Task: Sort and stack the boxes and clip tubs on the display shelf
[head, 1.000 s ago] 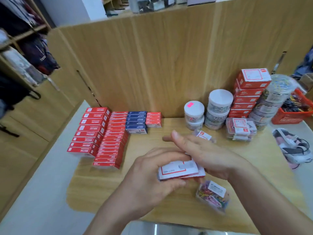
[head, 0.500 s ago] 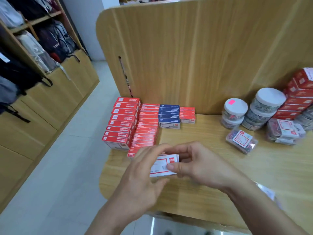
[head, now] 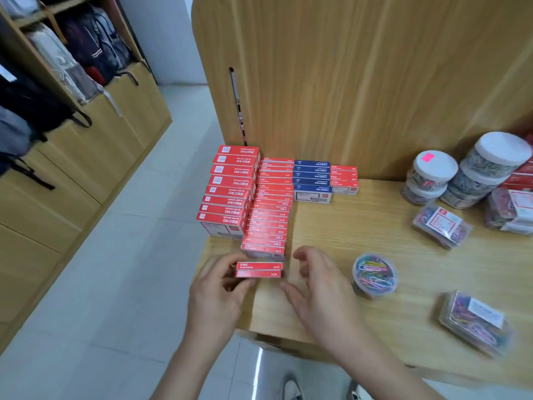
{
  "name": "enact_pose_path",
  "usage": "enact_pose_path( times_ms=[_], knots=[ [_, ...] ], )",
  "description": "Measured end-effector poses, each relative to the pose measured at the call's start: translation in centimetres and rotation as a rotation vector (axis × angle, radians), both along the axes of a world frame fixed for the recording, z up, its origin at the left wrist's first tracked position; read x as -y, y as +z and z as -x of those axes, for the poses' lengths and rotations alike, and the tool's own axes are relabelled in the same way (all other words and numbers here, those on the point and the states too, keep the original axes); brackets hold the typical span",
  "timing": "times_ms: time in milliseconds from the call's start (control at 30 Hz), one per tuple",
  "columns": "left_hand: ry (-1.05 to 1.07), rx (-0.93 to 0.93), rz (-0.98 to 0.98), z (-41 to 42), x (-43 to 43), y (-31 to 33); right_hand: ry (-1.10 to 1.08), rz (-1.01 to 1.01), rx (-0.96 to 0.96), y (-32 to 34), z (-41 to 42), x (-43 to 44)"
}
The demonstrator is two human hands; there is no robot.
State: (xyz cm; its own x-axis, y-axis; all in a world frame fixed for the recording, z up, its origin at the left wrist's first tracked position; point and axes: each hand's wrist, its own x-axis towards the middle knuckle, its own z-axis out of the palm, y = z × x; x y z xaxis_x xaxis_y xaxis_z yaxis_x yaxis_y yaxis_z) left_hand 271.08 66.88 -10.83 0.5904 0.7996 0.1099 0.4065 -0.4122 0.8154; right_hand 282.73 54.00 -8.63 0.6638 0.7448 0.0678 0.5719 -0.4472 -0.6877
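Two small red boxes (head: 258,270) sit stacked at the shelf's (head: 346,226) near left, pinched in left hand (head: 215,293) fingers; right hand (head: 320,287) spread, empty. Likely light, rigid card; grip the long sides.

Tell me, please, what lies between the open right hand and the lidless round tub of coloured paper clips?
In the head view, only bare wooden shelf separates the right hand and tub.

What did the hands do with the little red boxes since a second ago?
The left hand carried the two red boxes forward to the front end of the red row and keeps hold of them. The right hand let go and now hangs open beside them. The rows of boxes and the white-lidded tubs stayed put.
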Motion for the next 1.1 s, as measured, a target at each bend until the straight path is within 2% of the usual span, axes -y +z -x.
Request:
enact_pose_path(
  times_ms=[133,267,467,633,767,833,900,1000,1100],
  knots=[
    [0.084,0.067,0.040,-0.5,0.9,-0.1,0.024,0.016,-0.007,-0.4,0.7,-0.6],
    [0.049,-0.023,0.008,-1.0,1.5,-0.1,0.025,0.012,0.000,-0.7,0.9,-1.2],
    [0.068,-0.123,-0.092,-1.7,2.1,-0.1,-0.034,0.174,0.153,-2.0,2.3,-2.1],
    [0.045,-0.148,-0.123,-1.6,2.3,0.1,-0.036,0.202,0.285,-1.9,2.9,-2.1],
    [0.036,-0.153,-0.111,-1.7,2.3,0.1,0.003,0.194,0.231,-1.1,2.8,-1.5],
    [0.036,-0.152,-0.109,-1.7,2.3,0.1,0.059,0.077,0.199,-0.3,2.4,-0.8],
    [0.046,-0.150,-0.111,-1.5,2.2,0.1,0.072,0.002,0.087,1.4,1.2,0.6],
    [0.066,-0.111,-0.151,-1.1,2.3,0.4,-0.077,-0.085,0.162,3.3,-1.9,3.2],
    [0.035,-0.003,-0.299,-0.9,3.1,1.2,-0.222,-0.013,0.243,4.6,-6.0,6.8]
  ],
)
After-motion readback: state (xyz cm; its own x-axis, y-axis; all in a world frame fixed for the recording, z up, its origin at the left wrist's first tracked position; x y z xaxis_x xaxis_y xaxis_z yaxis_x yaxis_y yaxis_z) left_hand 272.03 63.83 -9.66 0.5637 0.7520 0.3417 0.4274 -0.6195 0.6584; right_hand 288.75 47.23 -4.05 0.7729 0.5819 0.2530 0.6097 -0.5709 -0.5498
